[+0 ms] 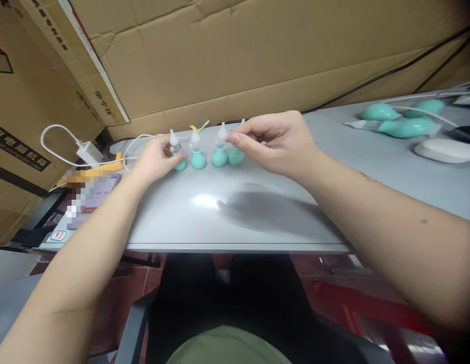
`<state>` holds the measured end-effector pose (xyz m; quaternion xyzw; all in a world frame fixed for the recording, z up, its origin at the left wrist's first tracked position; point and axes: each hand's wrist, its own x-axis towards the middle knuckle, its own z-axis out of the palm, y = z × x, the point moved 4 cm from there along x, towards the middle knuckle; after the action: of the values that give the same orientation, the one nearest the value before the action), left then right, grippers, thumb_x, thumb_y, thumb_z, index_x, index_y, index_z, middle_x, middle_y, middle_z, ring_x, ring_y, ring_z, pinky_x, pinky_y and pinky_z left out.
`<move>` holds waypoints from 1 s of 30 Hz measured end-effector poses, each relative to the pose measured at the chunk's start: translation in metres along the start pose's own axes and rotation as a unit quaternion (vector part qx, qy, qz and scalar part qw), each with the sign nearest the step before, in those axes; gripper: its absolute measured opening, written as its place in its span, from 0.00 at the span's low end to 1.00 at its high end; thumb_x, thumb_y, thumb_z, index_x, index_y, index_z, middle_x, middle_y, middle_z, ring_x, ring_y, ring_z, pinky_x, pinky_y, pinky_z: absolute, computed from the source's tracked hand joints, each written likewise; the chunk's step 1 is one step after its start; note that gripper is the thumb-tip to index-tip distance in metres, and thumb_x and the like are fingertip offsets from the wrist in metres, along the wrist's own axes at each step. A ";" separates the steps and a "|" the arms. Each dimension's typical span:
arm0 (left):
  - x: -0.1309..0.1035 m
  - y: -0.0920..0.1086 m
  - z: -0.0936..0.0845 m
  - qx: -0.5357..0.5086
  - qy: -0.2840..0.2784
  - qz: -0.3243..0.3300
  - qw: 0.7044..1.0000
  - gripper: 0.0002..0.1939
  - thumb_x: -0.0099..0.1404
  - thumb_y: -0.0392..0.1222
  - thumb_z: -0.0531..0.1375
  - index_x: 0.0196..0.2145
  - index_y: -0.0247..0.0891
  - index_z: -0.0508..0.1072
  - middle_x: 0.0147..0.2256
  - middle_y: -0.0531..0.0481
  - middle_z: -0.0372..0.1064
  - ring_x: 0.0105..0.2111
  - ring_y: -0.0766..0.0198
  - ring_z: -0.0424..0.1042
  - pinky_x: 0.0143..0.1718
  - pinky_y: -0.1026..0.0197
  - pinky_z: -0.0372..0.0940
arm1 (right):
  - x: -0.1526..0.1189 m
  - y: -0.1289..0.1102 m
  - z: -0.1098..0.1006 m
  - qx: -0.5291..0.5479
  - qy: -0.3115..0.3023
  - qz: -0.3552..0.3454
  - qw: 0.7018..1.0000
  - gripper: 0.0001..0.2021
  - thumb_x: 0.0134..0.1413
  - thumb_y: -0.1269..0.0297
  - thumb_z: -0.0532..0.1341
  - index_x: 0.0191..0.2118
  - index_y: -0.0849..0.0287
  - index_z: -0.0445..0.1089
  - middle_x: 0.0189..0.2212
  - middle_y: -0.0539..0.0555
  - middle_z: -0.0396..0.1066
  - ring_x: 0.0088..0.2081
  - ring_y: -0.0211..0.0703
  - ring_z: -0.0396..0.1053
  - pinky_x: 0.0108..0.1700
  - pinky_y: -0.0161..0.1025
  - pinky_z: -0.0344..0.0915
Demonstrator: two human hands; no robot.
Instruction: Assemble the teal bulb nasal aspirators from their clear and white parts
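Several small teal bulbs with clear pointed tips stand upright in a row on the grey table. Around the leftmost bulb [180, 164] my left hand [159, 159] has its thumb and fingers closed. Beside it stands a second bulb [199, 159], untouched. A third bulb [219, 156] is just left of my right hand [272, 139]. The rightmost bulb [236, 155] is partly hidden behind the fingers of that hand. Its thumb and index finger are pinched together near the bulbs' clear tips; whether something is between them is too small to tell.
On the right of the table [227, 227] lie more teal bulbs [405, 127], a white mouse [445, 150] and cables. At the left are a phone [96, 197], a white charger [89, 153] and a yellow object [88, 174]. Cardboard [219, 55] stands behind.
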<state>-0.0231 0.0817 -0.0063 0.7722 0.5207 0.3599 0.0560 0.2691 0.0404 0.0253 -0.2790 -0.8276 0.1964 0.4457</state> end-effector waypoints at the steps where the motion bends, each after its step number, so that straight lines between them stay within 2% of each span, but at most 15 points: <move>1: -0.001 0.000 0.002 0.012 -0.012 -0.002 1.000 0.11 0.62 0.46 0.72 0.39 0.39 0.79 0.37 0.48 0.82 0.33 0.59 0.78 0.37 0.55 0.72 | 0.001 0.001 -0.003 0.001 0.021 0.005 1.000 0.27 0.75 0.32 0.66 0.38 0.51 0.83 0.26 0.55 0.75 0.30 0.49 0.68 0.33 0.51 0.64; 5: -0.005 -0.006 -0.002 -0.013 0.031 -0.012 0.999 0.29 0.59 0.52 0.75 0.55 0.41 0.78 0.42 0.47 0.82 0.35 0.57 0.79 0.36 0.56 0.72 | 0.003 0.000 -0.015 -0.002 0.094 0.003 0.996 0.21 0.69 0.40 0.74 0.32 0.51 0.80 0.24 0.51 0.69 0.28 0.44 0.58 0.33 0.49 0.57; 8: 0.000 -0.018 -0.009 -0.050 0.071 0.010 0.996 0.44 0.61 0.67 0.77 0.66 0.45 0.72 0.51 0.41 0.82 0.43 0.54 0.82 0.36 0.55 0.72 | 0.009 0.002 -0.024 0.003 0.138 -0.004 0.990 0.20 0.69 0.45 0.75 0.30 0.51 0.78 0.22 0.50 0.67 0.26 0.41 0.57 0.33 0.49 0.56; 11: 0.012 -0.039 -0.024 -0.104 0.120 0.021 0.987 0.45 0.70 0.85 0.65 0.68 0.50 0.66 0.52 0.45 0.80 0.46 0.56 0.80 0.41 0.53 0.72 | 0.016 0.024 -0.043 0.099 0.227 0.037 0.968 0.22 0.69 0.43 0.74 0.28 0.51 0.76 0.16 0.46 0.61 0.19 0.38 0.54 0.27 0.48 0.50; 12: 0.016 -0.050 -0.030 -0.140 0.144 -0.001 0.979 0.45 0.72 0.88 0.60 0.67 0.50 0.66 0.52 0.46 0.80 0.46 0.58 0.78 0.41 0.53 0.72 | 0.017 0.037 -0.053 0.150 0.281 0.058 0.946 0.23 0.69 0.43 0.72 0.26 0.50 0.72 0.14 0.44 0.56 0.17 0.38 0.50 0.25 0.47 0.46; 14: 0.025 -0.079 -0.042 -0.254 0.180 -0.077 0.947 0.45 0.71 0.91 0.53 0.63 0.51 0.66 0.53 0.48 0.80 0.45 0.59 0.78 0.39 0.52 0.71 | 0.022 0.069 -0.065 0.216 0.269 0.135 0.929 0.26 0.65 0.40 0.74 0.26 0.48 0.65 0.16 0.43 0.54 0.19 0.37 0.53 0.26 0.46 0.51; 15: 0.029 -0.092 -0.046 -0.273 0.176 -0.093 0.941 0.46 0.72 0.92 0.45 0.61 0.51 0.66 0.53 0.47 0.79 0.45 0.58 0.78 0.39 0.50 0.71 | 0.024 0.084 -0.071 0.246 0.262 0.159 0.920 0.30 0.55 0.34 0.76 0.27 0.48 0.62 0.18 0.43 0.52 0.21 0.37 0.54 0.27 0.44 0.54; 16: 0.032 -0.103 -0.050 -0.274 0.163 -0.090 0.944 0.47 0.71 0.93 0.39 0.59 0.51 0.66 0.50 0.47 0.80 0.45 0.57 0.78 0.39 0.49 0.70 | 0.025 0.098 -0.077 0.255 0.260 0.174 0.915 0.35 0.44 0.27 0.77 0.27 0.47 0.57 0.19 0.42 0.49 0.22 0.37 0.53 0.28 0.44 0.54; 17: 0.036 -0.111 -0.051 -0.249 0.117 -0.055 0.960 0.49 0.71 0.93 0.34 0.59 0.51 0.65 0.47 0.49 0.79 0.45 0.58 0.77 0.40 0.49 0.69 | 0.027 0.109 -0.080 0.261 0.238 0.187 0.916 0.39 0.34 0.23 0.77 0.27 0.46 0.54 0.20 0.42 0.48 0.24 0.38 0.52 0.29 0.44 0.54; 18: 0.039 -0.118 -0.051 -0.225 0.069 -0.017 0.972 0.51 0.69 0.94 0.32 0.59 0.51 0.64 0.45 0.50 0.79 0.44 0.59 0.76 0.41 0.49 0.68 | 0.028 0.119 -0.079 0.268 0.182 0.201 0.925 0.42 0.28 0.20 0.77 0.28 0.46 0.53 0.21 0.42 0.47 0.25 0.37 0.51 0.30 0.43 0.55; 19: 0.041 -0.125 -0.051 -0.220 0.048 0.002 0.974 0.52 0.68 0.94 0.31 0.59 0.51 0.63 0.44 0.51 0.79 0.44 0.59 0.75 0.42 0.48 0.67 | 0.029 0.126 -0.079 0.268 0.165 0.207 0.926 0.44 0.25 0.19 0.77 0.29 0.46 0.53 0.22 0.42 0.47 0.26 0.37 0.50 0.31 0.43 0.54; 22: 0.042 -0.147 -0.048 -0.304 0.064 -0.063 0.948 0.50 0.66 0.96 0.37 0.58 0.52 0.64 0.44 0.51 0.79 0.45 0.56 0.75 0.43 0.45 0.67 | 0.029 0.134 -0.070 0.273 0.129 0.218 0.928 0.43 0.26 0.19 0.76 0.31 0.45 0.56 0.24 0.42 0.49 0.28 0.38 0.52 0.33 0.44 0.56; 25: 0.041 -0.156 -0.044 -0.347 0.080 -0.124 0.926 0.49 0.64 0.95 0.45 0.60 0.54 0.65 0.48 0.52 0.80 0.48 0.54 0.77 0.44 0.44 0.68 | 0.030 0.127 -0.055 0.260 0.085 0.190 0.943 0.39 0.40 0.18 0.72 0.33 0.46 0.57 0.23 0.43 0.50 0.29 0.40 0.53 0.34 0.46 0.56; 27: 0.043 -0.154 -0.043 -0.318 0.063 -0.106 0.940 0.49 0.64 0.96 0.45 0.60 0.55 0.65 0.47 0.52 0.81 0.48 0.55 0.77 0.44 0.44 0.67 | 0.030 0.119 -0.046 0.256 0.081 0.184 0.945 0.37 0.45 0.19 0.70 0.34 0.46 0.58 0.23 0.44 0.50 0.29 0.40 0.52 0.34 0.46 0.56; 30: 0.045 -0.143 -0.040 -0.232 0.039 -0.047 0.971 0.52 0.64 0.98 0.38 0.61 0.56 0.67 0.43 0.50 0.79 0.45 0.55 0.75 0.41 0.46 0.64 | 0.024 0.105 -0.035 0.255 0.117 0.211 0.936 0.35 0.45 0.24 0.77 0.39 0.48 0.68 0.28 0.46 0.60 0.31 0.42 0.58 0.35 0.47 0.60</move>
<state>-0.1483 0.1724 -0.0204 0.6978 0.4611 0.4977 0.2298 0.3185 0.1393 -0.0017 -0.3450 -0.6135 0.4566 0.5442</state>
